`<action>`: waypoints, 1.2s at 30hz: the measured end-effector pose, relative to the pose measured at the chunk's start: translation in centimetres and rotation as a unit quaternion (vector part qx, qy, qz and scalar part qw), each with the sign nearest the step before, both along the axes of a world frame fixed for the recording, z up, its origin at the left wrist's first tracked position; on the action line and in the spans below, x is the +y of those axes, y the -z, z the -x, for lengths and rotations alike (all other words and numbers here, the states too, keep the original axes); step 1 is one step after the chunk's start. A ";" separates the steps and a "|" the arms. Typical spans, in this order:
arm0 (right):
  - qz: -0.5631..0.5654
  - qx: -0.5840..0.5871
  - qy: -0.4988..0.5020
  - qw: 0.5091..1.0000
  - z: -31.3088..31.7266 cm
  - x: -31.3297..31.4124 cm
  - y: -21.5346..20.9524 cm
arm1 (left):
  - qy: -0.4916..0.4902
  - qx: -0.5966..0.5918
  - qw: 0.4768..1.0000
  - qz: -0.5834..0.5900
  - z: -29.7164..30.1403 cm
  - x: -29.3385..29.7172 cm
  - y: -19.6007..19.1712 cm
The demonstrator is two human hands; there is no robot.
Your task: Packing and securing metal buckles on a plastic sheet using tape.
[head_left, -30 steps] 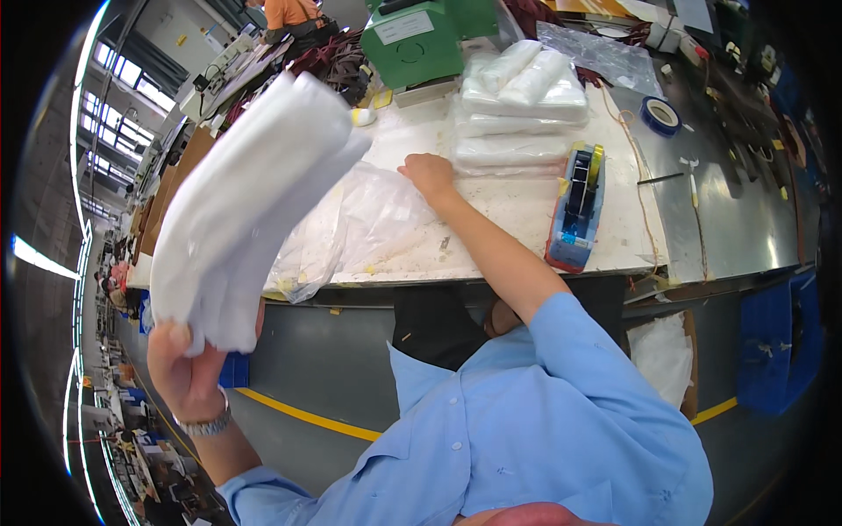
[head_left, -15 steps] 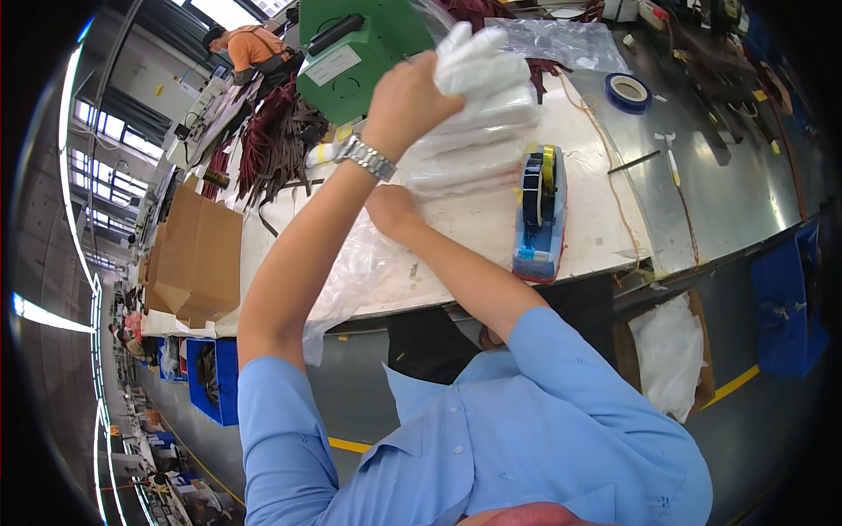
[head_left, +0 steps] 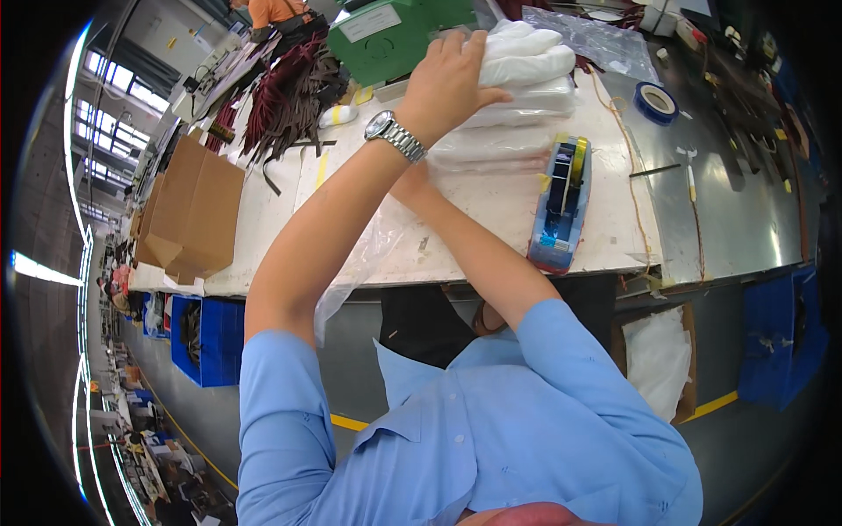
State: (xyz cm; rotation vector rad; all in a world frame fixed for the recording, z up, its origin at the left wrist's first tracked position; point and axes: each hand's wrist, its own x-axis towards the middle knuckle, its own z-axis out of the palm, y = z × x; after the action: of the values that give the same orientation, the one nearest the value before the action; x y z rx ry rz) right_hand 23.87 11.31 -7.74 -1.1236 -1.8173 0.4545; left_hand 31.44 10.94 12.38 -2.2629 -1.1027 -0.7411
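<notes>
My left hand [head_left: 452,92], with a metal watch on the wrist, rests against the left end of a white soft bundle [head_left: 526,57]. Its fingers are stretched and the thumb stands apart from them. That bundle lies on top of a stack of white rolls in clear plastic [head_left: 509,136]. My right hand [head_left: 410,182] is low over the tabletop, beneath the left forearm. The left wrist covers its fingers, so what they hold, if anything, is hidden. A crumpled clear plastic bag [head_left: 373,250] lies beside it and hangs over the table's front edge.
A blue tape dispenser [head_left: 561,206] stands right of the stack, with a blue tape roll [head_left: 655,103] farther off. A green machine [head_left: 395,44] is behind. At left are an open cardboard box [head_left: 197,210] and dark red strips [head_left: 285,92]. Blue bins [head_left: 206,342] stand below.
The white bundle has come down onto the stack, and my left hand's grip has loosened at its end. My right hand has stayed low near the bag. The whole view has shifted slightly.
</notes>
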 end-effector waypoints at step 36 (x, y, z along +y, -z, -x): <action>-0.039 -0.279 -0.240 0.929 0.5 -14.6 -4.5 | -0.359 -0.123 0.919 0.104 48.2 -6.9 14.5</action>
State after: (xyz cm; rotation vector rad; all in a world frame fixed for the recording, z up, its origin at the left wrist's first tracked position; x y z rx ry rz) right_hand 23.34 -3.27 -3.24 -0.7878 -2.6099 0.3533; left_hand -16.73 4.06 -2.15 -1.7173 -2.0515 -0.6141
